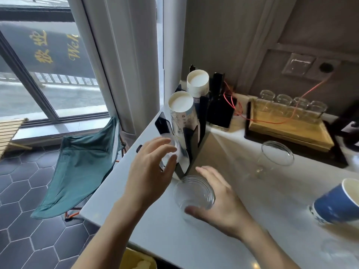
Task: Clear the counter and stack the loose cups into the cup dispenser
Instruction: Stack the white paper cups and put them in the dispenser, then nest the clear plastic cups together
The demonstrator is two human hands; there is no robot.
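A black cup dispenser point(196, 136) stands at the counter's left corner with two stacks of paper cups point(182, 113) leaning in it. My left hand point(149, 171) is wrapped around a clear plastic cup point(171, 150) at the dispenser's front slot. Just in front, my right hand point(217, 199) grips another clear plastic cup point(194, 193) that rests on the white counter point(165, 230). A third clear cup point(275, 154) lies tipped to the right, and a blue paper cup point(336, 202) lies on its side at the right edge.
A wooden tray point(291, 131) with several glass jars point(291, 105) sits at the back right, with a red cable point(240, 111) across it. A black device point(221, 111) stands behind the dispenser. A green folding chair point(83, 166) stands on the floor left of the counter.
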